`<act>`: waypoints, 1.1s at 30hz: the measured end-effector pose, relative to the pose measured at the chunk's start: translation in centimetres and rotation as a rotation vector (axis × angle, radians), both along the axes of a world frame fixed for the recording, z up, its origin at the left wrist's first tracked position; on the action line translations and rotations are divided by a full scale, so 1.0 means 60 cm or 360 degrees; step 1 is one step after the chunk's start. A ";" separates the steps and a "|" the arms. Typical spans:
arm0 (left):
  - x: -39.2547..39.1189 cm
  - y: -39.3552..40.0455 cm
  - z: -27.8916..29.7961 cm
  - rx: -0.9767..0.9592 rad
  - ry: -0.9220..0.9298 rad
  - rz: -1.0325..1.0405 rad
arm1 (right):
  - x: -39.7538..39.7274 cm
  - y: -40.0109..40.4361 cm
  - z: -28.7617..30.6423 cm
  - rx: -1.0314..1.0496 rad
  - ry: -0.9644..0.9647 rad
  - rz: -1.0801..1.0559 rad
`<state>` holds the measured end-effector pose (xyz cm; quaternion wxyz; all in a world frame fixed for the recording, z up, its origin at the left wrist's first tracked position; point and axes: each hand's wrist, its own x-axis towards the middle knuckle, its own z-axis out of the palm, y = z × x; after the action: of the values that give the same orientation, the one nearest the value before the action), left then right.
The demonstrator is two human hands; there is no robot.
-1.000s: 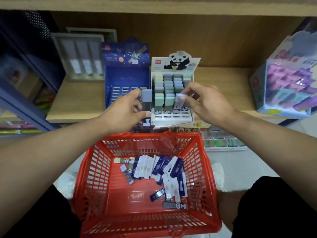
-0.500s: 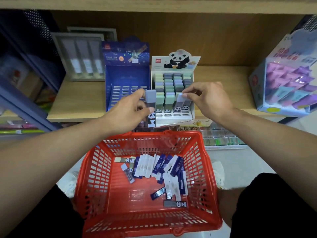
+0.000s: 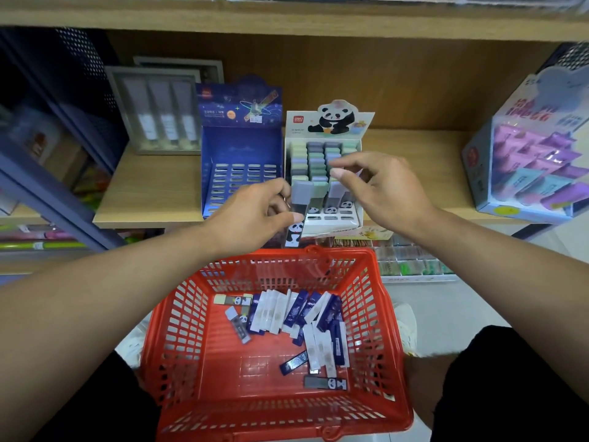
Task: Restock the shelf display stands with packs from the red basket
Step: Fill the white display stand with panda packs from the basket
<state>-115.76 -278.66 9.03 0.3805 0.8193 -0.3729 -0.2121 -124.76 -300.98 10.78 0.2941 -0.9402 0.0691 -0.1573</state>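
Observation:
The red basket [image 3: 390, 317] sits low between my knees and holds several blue, white and panda-print packs [image 3: 306, 317]. On the wooden shelf stand an empty blue display stand [image 3: 242, 173] and a white panda display stand [image 3: 328, 220] with rows of pastel packs. My left hand [image 3: 251, 218] grips a grey-capped panda pack [image 3: 300, 202] upright at the panda stand's front left corner. Over the stand's front rows hovers my right hand [image 3: 385, 193], its fingers loosely curled just above a pack [image 3: 335, 194] that stands in a slot.
A purple boxed display [image 3: 535, 154] stands on the shelf at the right, and a grey box of tubes [image 3: 159, 113] at the back left. A tray of small coloured items [image 3: 411, 264] lies on the lower level behind the basket. A blue mesh panel [image 3: 63, 106] borders the left.
My right hand pushed its pack down into a front slot of the panda stand and let go of it. My left hand brought the grey-capped pack slightly closer to the stand.

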 end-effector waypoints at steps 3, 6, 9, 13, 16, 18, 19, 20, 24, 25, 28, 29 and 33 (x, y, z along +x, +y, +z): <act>-0.006 -0.005 0.000 -0.0030 0.0038 -0.0055 | -0.015 0.030 0.010 0.0317 0.0041 0.0182; -0.012 -0.009 0.003 -0.0060 0.0025 -0.0092 | -0.018 0.044 0.003 0.0385 0.0055 0.0251; -0.016 -0.010 0.003 -0.0072 0.0018 -0.0093 | -0.017 0.044 0.000 0.0448 0.0071 0.0233; -0.011 -0.011 0.000 -0.0090 -0.0209 0.0011 | -0.017 0.006 0.007 0.0374 0.0048 0.0036; -0.001 -0.005 -0.002 -0.0005 -0.0412 0.0032 | -0.021 -0.033 -0.002 0.0126 0.0103 -0.0108; 0.003 -0.001 -0.005 0.0139 -0.0472 0.0005 | -0.024 -0.049 -0.013 0.0047 0.0147 -0.0145; 0.003 -0.001 -0.006 0.0208 -0.0465 -0.0008 | -0.025 -0.053 -0.017 0.0043 0.0149 -0.0164; 0.002 -0.001 -0.006 0.0261 -0.0453 -0.0025 | -0.024 -0.056 -0.019 0.0048 0.0139 -0.0177; -0.002 -0.004 -0.006 0.0355 -0.0450 -0.0088 | -0.019 -0.060 -0.018 0.0034 0.0076 -0.0148; -0.003 -0.005 -0.005 0.0361 -0.0443 -0.0096 | -0.018 -0.060 -0.017 0.0035 0.0065 -0.0140; -0.002 -0.005 -0.006 0.0389 -0.0416 -0.0120 | -0.017 -0.060 -0.021 -0.0022 0.0083 -0.0097; -0.001 -0.005 -0.007 0.0397 -0.0410 -0.0127 | -0.016 -0.060 -0.022 -0.0035 0.0090 -0.0088; 0.002 -0.002 -0.011 0.0436 -0.0418 -0.0158 | -0.014 -0.064 -0.017 -0.0075 0.0059 -0.0068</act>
<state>-115.65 -278.80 8.37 0.2026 0.8646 -0.4270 -0.1707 -125.60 -304.80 9.76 0.2670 -0.9480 0.0910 -0.1476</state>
